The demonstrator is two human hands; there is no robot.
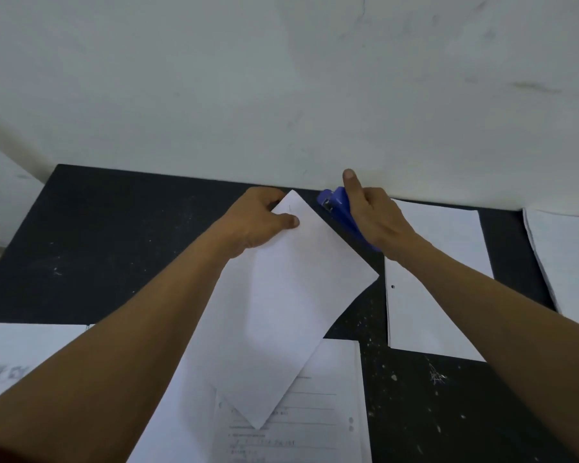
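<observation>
A white sheaf of paper [288, 295] lies turned diagonally on the black table [114, 235], one corner pointing at the wall. My left hand [258, 218] pinches that far corner, thumb on top, where a staple shows. My right hand [375, 218] grips a blue stapler [340, 208] just right of the corner, index finger raised straight. The stapler's mouth is apart from the paper.
A stack of white sheets [428, 315] lies under my right forearm. Another stack [569, 255] sits at the far right. Printed forms [298, 422] lie near the front edge, and more paper [14, 355] at the left. The white wall [281, 95] borders the table's back.
</observation>
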